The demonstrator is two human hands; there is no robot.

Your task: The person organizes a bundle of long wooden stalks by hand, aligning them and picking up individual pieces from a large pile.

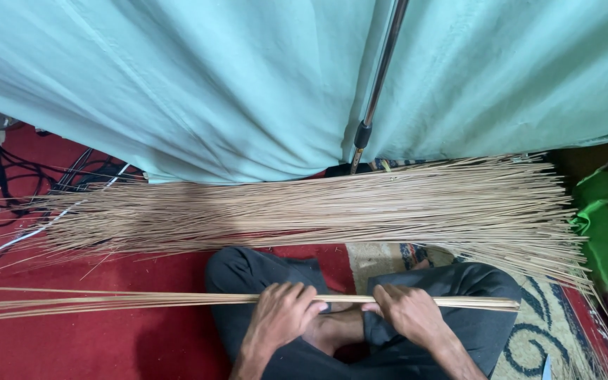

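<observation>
Gripping thin stick bundle [233, 300], left hand [281, 314], right hand [408, 312], side by side

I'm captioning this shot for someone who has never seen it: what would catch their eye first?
First, the wide loose pile of thin tan sticks spread across the red floor mat, in front of a pale green curtain. Next, the left hand and right hand, both gripping a slim bundle of the same sticks held level over the person's crossed legs.
</observation>
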